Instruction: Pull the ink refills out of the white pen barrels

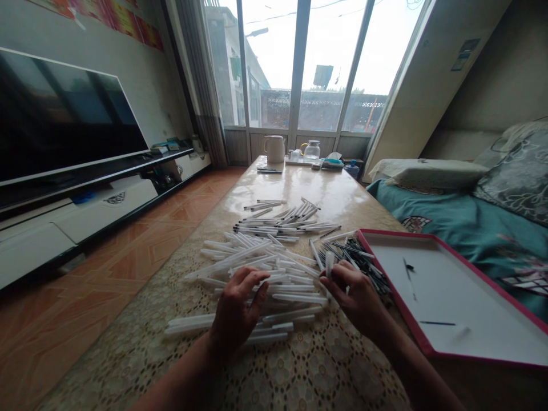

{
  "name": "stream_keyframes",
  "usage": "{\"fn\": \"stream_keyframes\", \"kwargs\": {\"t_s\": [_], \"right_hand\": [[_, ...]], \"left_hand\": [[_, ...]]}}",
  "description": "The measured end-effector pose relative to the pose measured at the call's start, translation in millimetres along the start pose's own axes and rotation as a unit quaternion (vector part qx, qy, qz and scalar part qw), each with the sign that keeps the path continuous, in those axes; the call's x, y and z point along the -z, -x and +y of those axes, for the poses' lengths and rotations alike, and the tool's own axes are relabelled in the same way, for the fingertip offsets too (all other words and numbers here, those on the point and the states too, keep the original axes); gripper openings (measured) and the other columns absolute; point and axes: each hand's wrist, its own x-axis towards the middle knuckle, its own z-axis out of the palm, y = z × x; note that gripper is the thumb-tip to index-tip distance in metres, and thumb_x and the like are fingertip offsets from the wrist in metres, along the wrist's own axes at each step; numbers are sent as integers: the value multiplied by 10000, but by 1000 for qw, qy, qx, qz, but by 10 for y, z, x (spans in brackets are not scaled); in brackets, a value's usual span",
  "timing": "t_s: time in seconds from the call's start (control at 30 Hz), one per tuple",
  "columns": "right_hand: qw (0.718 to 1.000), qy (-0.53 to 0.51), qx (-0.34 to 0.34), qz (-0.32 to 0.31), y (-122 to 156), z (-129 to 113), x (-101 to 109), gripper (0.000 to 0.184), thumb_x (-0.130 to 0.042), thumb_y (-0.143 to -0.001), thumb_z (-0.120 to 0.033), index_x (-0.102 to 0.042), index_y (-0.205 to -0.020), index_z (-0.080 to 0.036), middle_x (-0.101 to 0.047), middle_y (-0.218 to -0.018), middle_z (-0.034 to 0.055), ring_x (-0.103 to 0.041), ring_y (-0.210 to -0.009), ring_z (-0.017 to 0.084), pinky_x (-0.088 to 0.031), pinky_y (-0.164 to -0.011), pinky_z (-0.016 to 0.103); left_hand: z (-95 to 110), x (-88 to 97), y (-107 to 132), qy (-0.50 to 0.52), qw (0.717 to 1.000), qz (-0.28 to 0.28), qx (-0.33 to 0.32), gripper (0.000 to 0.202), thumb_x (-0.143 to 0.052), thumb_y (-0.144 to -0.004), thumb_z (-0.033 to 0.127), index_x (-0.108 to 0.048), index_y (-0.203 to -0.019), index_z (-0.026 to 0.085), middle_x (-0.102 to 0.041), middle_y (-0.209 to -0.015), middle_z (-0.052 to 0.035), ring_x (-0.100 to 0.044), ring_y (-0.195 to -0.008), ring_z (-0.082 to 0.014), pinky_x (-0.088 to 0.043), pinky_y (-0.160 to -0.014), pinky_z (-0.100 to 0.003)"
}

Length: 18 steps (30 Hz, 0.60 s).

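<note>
My left hand [240, 305] is over a loose pile of translucent white pen barrels [252, 257], its thumb and forefinger apart with nothing visible between them. My right hand [353, 288] pinches a short translucent white pen piece [329, 264], standing upright between thumb and fingers; whether it is a cap or a barrel seen end-on, I cannot tell. Beside that hand lies a heap of dark pen refills [363, 257], partly hidden by it. Beyond the barrels, white pens with dark ends [291, 220] are spread in loose rows. Several pale pens [192, 322] lie nearest me, partly under my left hand.
A shallow white tray with a red rim [422, 342] sits at the right, holding a few dark thin pieces [436, 323]. At the table's far end stand a beige jug [274, 149], a glass pitcher [312, 150] and a tissue pack [333, 163]. A sofa [449, 211] borders the right side.
</note>
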Motion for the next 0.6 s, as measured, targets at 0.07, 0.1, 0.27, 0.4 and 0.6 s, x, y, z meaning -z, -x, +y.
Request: {"fn": "stream_keyframes", "kwargs": {"t_s": [0.07,0.1,0.27,0.4,0.6], "right_hand": [[1000,8,21,-9,-8,-22,-76,215,-484,-904,-278,-557,-720,-196,-562,-839,50,-551,-761,180,-434,-691,283],[999,5,29,-17,-4,-50,-100,210,-459,-918,-267,-546,-739,-199,-565,-859,52,-552,-775,178,-429,-698,276],[989,34,57,-129,72,-252,-139,231,-354,-972,-248,-489,-788,-212,-554,-708,-7,-483,-604,130,-325,-567,239],[979,56,49,-192,130,-319,-156,264,-400,-961,-292,-495,-729,-208,-514,-631,-30,-432,-568,120,-273,-560,248],[920,-214,-30,-327,112,-204,-70,405,-373,-970,-397,-515,-662,-177,-416,-597,-42,-383,-559,98,-301,-524,205]], "left_hand": [[-4,-4,-1,1,1000,-6,2,168,-539,-874,143,-626,-1002,207,-617,-913,-47,-615,-821,-178,-524,-752,-308],[-4,-4,1,1,1000,-9,3,190,-545,-875,153,-613,-1043,211,-613,-936,-48,-611,-831,-179,-523,-761,-311],[6,14,16,4,999,-34,-36,454,-553,-898,265,-421,-1332,237,-563,-1161,-96,-576,-985,-214,-510,-838,-350],[15,5,2,-38,987,-84,-135,314,-564,-895,315,-545,-1191,214,-627,-1019,-81,-570,-939,-231,-501,-818,-368],[70,-27,12,-37,973,-127,-187,97,-519,-915,188,-581,-989,178,-593,-774,-34,-541,-712,-166,-478,-649,-267]]}}
